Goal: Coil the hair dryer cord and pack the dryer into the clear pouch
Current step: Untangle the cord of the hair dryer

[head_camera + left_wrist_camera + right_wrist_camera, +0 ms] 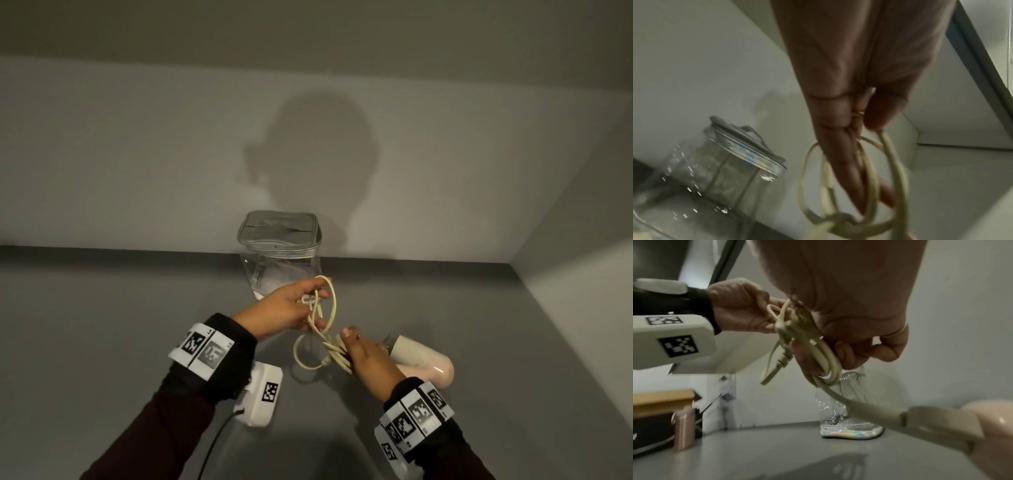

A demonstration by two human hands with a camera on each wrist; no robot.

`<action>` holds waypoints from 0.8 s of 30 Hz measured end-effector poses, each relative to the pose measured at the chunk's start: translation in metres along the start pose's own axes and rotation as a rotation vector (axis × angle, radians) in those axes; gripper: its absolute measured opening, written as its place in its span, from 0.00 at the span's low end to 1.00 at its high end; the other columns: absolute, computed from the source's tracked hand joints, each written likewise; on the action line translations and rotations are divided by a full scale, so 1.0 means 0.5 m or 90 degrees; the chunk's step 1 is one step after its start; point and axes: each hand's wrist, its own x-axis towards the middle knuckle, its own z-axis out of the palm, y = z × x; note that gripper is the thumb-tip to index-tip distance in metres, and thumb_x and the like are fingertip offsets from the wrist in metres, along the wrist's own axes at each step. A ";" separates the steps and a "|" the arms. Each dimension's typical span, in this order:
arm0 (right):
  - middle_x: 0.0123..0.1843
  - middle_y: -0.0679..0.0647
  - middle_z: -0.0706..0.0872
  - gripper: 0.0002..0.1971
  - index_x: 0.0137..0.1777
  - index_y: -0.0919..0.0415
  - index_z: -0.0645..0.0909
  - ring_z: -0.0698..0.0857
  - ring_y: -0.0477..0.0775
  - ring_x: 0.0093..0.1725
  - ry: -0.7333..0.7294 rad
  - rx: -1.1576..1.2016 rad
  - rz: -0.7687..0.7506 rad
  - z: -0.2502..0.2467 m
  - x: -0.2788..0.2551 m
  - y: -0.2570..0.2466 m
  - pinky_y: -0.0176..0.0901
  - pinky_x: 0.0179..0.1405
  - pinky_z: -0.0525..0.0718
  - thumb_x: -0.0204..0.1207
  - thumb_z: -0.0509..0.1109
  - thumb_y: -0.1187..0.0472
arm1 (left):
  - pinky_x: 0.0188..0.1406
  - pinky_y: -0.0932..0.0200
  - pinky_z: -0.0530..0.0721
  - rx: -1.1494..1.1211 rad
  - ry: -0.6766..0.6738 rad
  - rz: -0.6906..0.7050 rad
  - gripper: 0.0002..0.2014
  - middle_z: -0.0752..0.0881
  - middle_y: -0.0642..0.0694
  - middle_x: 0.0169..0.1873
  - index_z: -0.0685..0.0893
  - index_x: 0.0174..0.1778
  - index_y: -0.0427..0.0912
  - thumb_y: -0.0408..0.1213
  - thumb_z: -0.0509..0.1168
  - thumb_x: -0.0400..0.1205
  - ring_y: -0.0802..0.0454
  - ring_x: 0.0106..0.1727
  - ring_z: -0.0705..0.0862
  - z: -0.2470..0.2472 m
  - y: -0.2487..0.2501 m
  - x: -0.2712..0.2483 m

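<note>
Both hands (740, 308) on coiled cord (813, 345)

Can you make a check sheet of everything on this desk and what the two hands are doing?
Surface: grey table, set into a wall corner.
Job's things: cream cord partly looped; pink hair dryer lying on the table; clear pouch upright by the wall, lid closed.
Clutter: pinkish bottle at the table's left edge.
Hands: left hand holds cord loops; right hand grips the bundled cord.
Cables: thin black cable from the left wrist camera.
Surroundings: plain walls, the person's shadow.
</note>
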 end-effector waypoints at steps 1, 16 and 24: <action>0.36 0.48 0.81 0.15 0.47 0.51 0.69 0.80 0.62 0.51 0.019 -0.001 -0.007 -0.002 0.001 0.001 0.57 0.60 0.74 0.80 0.46 0.43 | 0.42 0.65 0.87 0.026 -0.009 0.021 0.25 0.77 0.49 0.58 0.72 0.65 0.52 0.21 0.60 0.77 0.54 0.39 0.86 -0.007 -0.003 -0.005; 0.21 0.41 0.81 0.14 0.25 0.45 0.76 0.77 0.39 0.26 0.104 0.001 -0.066 -0.004 0.000 0.037 0.37 0.32 0.76 0.56 0.80 0.47 | 0.44 0.72 0.83 0.069 0.167 0.128 0.22 0.78 0.53 0.53 0.73 0.48 0.51 0.34 0.76 0.64 0.55 0.49 0.80 -0.029 -0.073 0.019; 0.15 0.45 0.80 0.11 0.25 0.56 0.81 0.75 0.41 0.19 0.158 0.293 0.003 -0.008 -0.006 0.026 0.29 0.20 0.73 0.60 0.81 0.60 | 0.38 0.64 0.80 0.174 0.163 0.063 0.05 0.84 0.54 0.30 0.83 0.39 0.52 0.38 0.71 0.73 0.63 0.31 0.82 0.025 -0.128 -0.016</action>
